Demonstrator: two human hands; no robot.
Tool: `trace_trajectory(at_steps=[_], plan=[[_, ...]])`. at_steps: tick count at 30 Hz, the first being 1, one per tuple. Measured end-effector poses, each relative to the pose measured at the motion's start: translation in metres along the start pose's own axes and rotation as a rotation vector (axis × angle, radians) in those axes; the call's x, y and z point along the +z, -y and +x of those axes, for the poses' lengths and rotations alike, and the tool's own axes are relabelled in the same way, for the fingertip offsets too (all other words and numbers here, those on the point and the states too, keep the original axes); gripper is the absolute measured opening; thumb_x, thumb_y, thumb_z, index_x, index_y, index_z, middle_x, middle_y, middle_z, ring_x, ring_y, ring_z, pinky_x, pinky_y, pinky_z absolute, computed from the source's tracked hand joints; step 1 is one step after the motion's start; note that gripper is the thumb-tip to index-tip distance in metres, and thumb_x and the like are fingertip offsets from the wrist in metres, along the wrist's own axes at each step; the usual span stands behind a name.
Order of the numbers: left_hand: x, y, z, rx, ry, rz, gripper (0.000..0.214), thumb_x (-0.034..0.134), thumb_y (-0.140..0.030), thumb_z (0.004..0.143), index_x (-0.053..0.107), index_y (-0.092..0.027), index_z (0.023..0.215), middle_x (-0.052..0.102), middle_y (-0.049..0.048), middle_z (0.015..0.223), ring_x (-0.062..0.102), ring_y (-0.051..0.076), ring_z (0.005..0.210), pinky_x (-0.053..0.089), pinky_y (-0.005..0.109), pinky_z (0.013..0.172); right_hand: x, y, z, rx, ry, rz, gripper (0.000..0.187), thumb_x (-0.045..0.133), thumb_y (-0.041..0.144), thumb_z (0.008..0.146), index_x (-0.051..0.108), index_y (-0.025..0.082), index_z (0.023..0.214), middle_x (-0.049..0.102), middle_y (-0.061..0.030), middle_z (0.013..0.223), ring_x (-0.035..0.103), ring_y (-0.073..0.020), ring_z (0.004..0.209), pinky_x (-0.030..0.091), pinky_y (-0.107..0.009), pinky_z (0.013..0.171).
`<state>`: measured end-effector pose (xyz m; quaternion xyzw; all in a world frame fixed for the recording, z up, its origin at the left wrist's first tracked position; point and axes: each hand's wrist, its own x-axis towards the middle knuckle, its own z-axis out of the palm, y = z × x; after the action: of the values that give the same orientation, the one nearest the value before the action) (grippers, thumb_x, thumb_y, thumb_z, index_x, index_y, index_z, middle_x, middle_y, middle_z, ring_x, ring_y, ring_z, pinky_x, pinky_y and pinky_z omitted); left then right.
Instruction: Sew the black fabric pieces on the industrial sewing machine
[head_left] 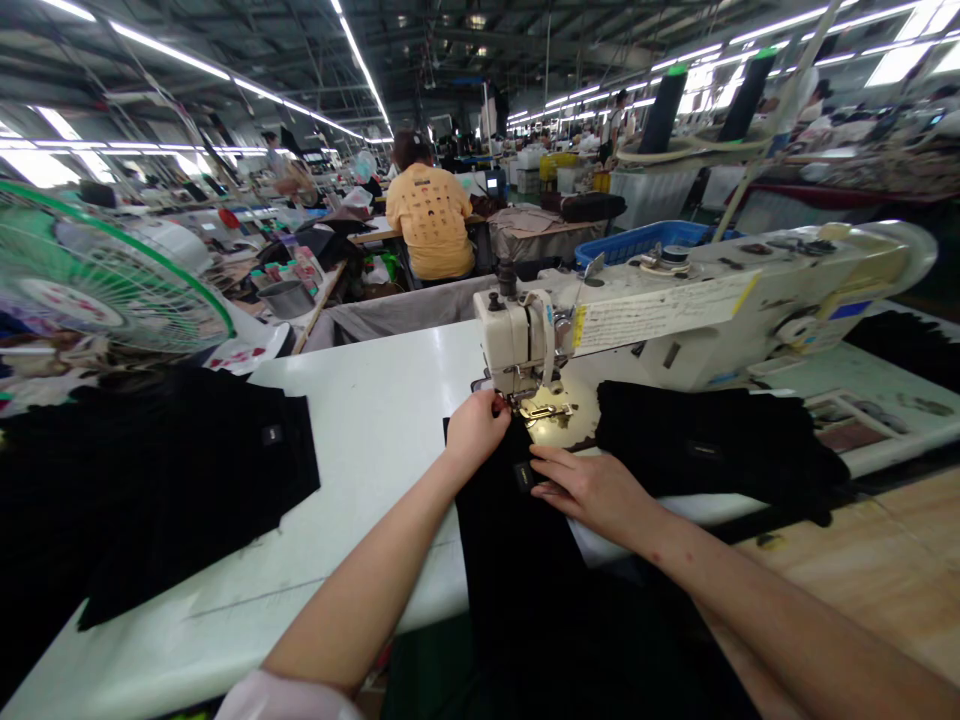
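Observation:
A long black fabric piece (510, 540) with a small dark label (523, 476) runs from the sewing machine's needle area down over the table's front edge. My left hand (478, 428) is closed at the fabric's upper left edge, thumb and fingers pinched close beside the presser foot; its fingertips are partly hidden. With fingers stretched out, my right hand (592, 490) lies on the fabric's right edge, fingertips beside the label. Above both hands stands the white sewing machine (517, 345), its lamp lighting the metal plate below.
Stacked black pieces lie left (202, 460) and right (712, 450) on the white table (367, 400). A green-rimmed fan (97, 270) stands at far left. Behind the machine are a blue basket (645, 240) and black thread cones (664, 110). A person in yellow (431, 220) sits ahead, facing away.

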<state>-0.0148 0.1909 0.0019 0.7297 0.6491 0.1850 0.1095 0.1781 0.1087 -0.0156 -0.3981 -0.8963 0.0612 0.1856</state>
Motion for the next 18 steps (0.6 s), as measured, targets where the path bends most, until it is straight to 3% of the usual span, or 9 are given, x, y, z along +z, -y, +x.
trace_trajectory(at_steps=[4,7,11,14,16,18], plan=[[-0.012,-0.004,-0.003,0.035,-0.01,0.009,0.017,0.053,-0.02,0.086,0.069,-0.015,0.088,0.071,0.0122,0.095,0.067,0.025,0.09,0.049,0.034,0.08,-0.001,-0.001,0.0,0.033,-0.005,-0.007,0.029,0.059,0.03,0.095,0.067,0.019,0.121,0.063,-0.0064,0.135,0.074,-0.0227,0.093,0.061,-0.034,0.079],[-0.031,-0.008,-0.029,0.061,-0.044,-0.003,0.024,0.054,-0.021,0.088,0.066,-0.015,0.108,0.066,0.0137,0.115,0.061,0.026,0.108,0.046,0.039,0.096,-0.009,0.005,-0.009,0.043,-0.035,0.008,0.026,0.057,0.026,0.096,0.069,0.018,0.117,0.065,-0.0088,0.131,0.073,-0.0233,0.096,0.06,-0.035,0.081],[-0.05,-0.008,-0.109,0.237,-0.295,-0.263,0.02,0.049,-0.014,0.089,0.059,-0.018,0.106,0.064,0.006,0.102,0.06,0.018,0.099,0.047,0.034,0.093,-0.027,0.032,-0.03,-0.073,-0.111,0.123,0.027,0.052,0.022,0.096,0.067,0.017,0.118,0.066,-0.0096,0.129,0.071,-0.0215,0.098,0.059,-0.035,0.083],[-0.042,-0.007,-0.185,0.182,-0.513,-0.391,0.01,0.049,-0.011,0.086,0.05,-0.02,0.089,0.052,-0.0001,0.082,0.053,0.014,0.077,0.046,0.029,0.074,-0.034,0.06,-0.042,-0.246,-0.075,0.163,0.033,0.051,0.023,0.095,0.062,0.016,0.125,0.063,-0.011,0.132,0.071,-0.0194,0.092,0.058,-0.032,0.073],[-0.028,-0.006,-0.225,0.137,-0.536,-0.421,0.011,0.053,-0.015,0.083,0.045,-0.022,0.088,0.046,-0.0014,0.079,0.049,0.014,0.072,0.045,0.028,0.068,-0.032,0.076,-0.046,-0.345,-0.021,0.112,0.036,0.049,0.02,0.094,0.059,0.014,0.128,0.061,-0.0138,0.133,0.07,-0.0194,0.087,0.057,-0.031,0.066],[-0.014,-0.006,-0.251,0.027,-0.452,-0.392,0.018,0.059,-0.019,0.081,0.044,-0.022,0.09,0.046,-0.003,0.077,0.049,0.013,0.066,0.043,0.026,0.062,-0.024,0.086,-0.045,-0.405,0.008,0.051,0.038,0.046,0.017,0.093,0.058,0.012,0.128,0.062,-0.0158,0.129,0.069,-0.0191,0.081,0.054,-0.03,0.061]])
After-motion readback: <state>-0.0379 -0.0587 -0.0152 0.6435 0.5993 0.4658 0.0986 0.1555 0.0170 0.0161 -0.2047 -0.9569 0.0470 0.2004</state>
